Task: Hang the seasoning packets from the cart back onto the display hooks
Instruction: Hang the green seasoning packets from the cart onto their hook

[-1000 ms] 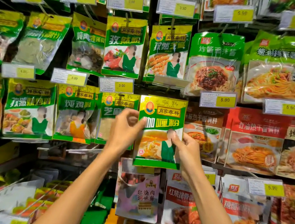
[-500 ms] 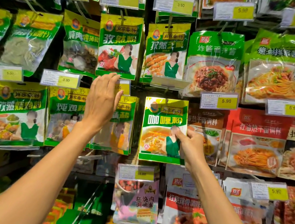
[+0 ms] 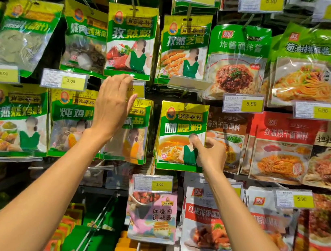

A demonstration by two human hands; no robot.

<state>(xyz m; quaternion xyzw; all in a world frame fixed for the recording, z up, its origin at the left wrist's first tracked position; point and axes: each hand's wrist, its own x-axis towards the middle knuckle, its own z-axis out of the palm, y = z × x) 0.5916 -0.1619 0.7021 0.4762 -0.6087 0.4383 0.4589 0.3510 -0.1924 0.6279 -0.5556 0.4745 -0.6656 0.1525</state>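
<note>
A shop display (image 3: pixel 163 3) is hung with rows of seasoning packets, seen from head height. At far left, a clear leaf packet (image 3: pixel 24 35) hangs in the upper row, with a green barbecue packet (image 3: pixel 15 119) below it. Next to the right are a stew packet (image 3: pixel 85 39) above and a chicken packet (image 3: pixel 68 120) below.

The left arm (image 3: pixel 46 183) reaches up from the lower left. The left hand (image 3: pixel 113 107) is raised in front of the display, its back toward the camera, fingers loosely spread and holding nothing. Its fingertips sit at the bottom edge of the cumin packet (image 3: pixel 130 41), and it covers part of a price tag (image 3: pixel 137 89). Whether it touches either cannot be told. Behind its wrist hangs a stack of sesame packets (image 3: pixel 137 130).

Right of centre, the curry packet (image 3: pixel 181 127) hangs upright in the middle row, just beside the sesame packets. Whether its top hole sits on a hook cannot be told. The right hand (image 3: pixel 211 155) pinches the curry packet's right edge, thumb on the front face. Below the curry packet hang a 3.00 tag (image 3: pixel 153 184) and a pink packet (image 3: pixel 152 217).

Further right are green noodle packets (image 3: pixel 237 61) above and red noodle packets (image 3: pixel 282 148) below, tagged 5.90.
</note>
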